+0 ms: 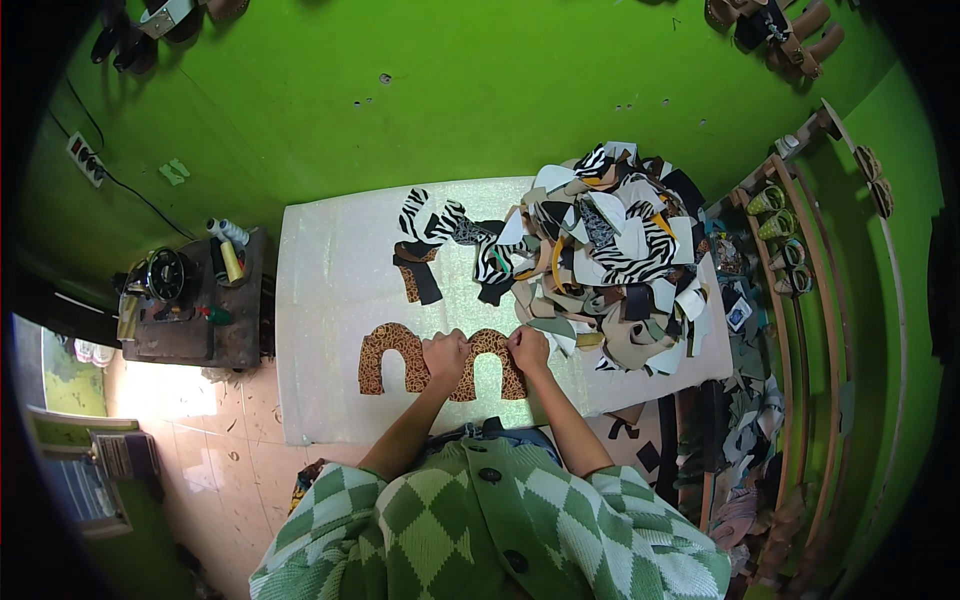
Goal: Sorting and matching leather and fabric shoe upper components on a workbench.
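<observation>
One spotted arch (372, 358) lies flat on the pale table (330, 290), its right leg just beside the left hand (445, 354). That hand, forearm slanting up and inward, is curled narrow at the left shoulder of the second arch (489, 343); fingertips out of sight, so whether it pinches anything, no telling! And here's the right hand (530, 348), forearm angled inward too, fingers bent at the arch's right shoulder, tips hard to make out, hold impossible to call. Farther right, the scrap pile (610, 255) hides its own lower layers.
</observation>
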The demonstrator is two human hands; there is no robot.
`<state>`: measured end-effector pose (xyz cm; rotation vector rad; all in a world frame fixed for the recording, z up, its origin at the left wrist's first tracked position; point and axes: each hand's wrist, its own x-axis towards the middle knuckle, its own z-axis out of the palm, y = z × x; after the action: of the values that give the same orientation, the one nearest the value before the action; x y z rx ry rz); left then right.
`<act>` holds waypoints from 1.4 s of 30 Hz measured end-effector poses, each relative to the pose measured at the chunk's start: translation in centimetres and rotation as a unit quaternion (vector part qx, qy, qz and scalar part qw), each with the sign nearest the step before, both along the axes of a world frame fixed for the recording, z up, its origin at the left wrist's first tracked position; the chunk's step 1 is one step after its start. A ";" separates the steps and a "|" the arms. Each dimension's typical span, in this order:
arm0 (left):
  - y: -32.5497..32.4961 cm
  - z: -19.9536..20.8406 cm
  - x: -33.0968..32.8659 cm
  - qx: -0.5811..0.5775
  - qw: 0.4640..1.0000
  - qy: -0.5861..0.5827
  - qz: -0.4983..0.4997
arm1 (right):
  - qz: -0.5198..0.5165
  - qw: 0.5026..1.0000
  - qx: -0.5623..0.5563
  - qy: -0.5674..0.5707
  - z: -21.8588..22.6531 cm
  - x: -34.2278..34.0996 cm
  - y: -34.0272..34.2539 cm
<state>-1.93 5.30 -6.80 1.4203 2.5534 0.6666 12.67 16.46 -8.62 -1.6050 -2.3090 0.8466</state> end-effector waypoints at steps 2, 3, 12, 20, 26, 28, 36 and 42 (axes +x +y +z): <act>0.1 0.0 0.1 0.011 1.000 0.005 0.006 | -0.007 1.000 -0.009 -0.010 0.3 -0.2 0.0; 0.0 0.2 0.1 0.010 1.000 0.006 0.005 | -0.009 1.000 -0.017 -0.019 0.7 -0.5 -0.2; -2.4 -1.2 1.2 -0.067 0.977 0.150 -0.134 | 0.197 0.963 0.183 -0.022 1.3 1.2 -5.4; -4.1 -0.8 2.7 -0.043 0.971 0.148 -0.180 | 0.180 0.959 0.193 -0.103 0.9 0.8 -7.6; -4.0 -0.9 2.9 -0.080 0.969 0.152 -0.179 | 0.167 0.963 0.176 -0.120 1.6 0.2 -7.1; -3.9 -1.1 2.8 -0.094 0.966 0.158 -0.182 | 0.152 0.967 0.171 -0.114 1.8 0.2 -6.7; -3.8 -1.0 2.7 -0.144 0.953 0.176 -0.200 | 0.114 0.964 0.168 -0.171 2.2 2.3 -6.2; -3.6 -0.3 2.7 -0.096 0.966 0.143 -0.195 | 0.093 0.962 0.163 -0.197 1.9 3.5 -5.9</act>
<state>0.80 1.66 -7.15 1.9850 2.3336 0.1581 16.14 10.52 -6.76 -1.5356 -2.7224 0.1598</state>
